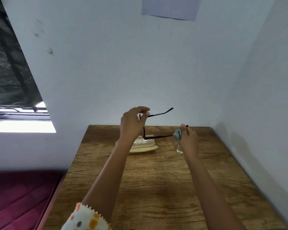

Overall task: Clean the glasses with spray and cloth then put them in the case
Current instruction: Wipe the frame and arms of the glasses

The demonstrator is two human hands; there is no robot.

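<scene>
Left hand (133, 123) is raised, pinching thin dark glasses (158, 137); right hand (188, 136) is squeezing a soft blue cloth (177, 134) around one temple.

Daylight entered from window (22, 125) at left edge — overexposed, white. Wall (123, 63) evenly lit, bluish cast. Soft shadows lay on wall at right. Wide-angle stretch at corners; left hand (131, 123) slightly motion-blurred.
</scene>
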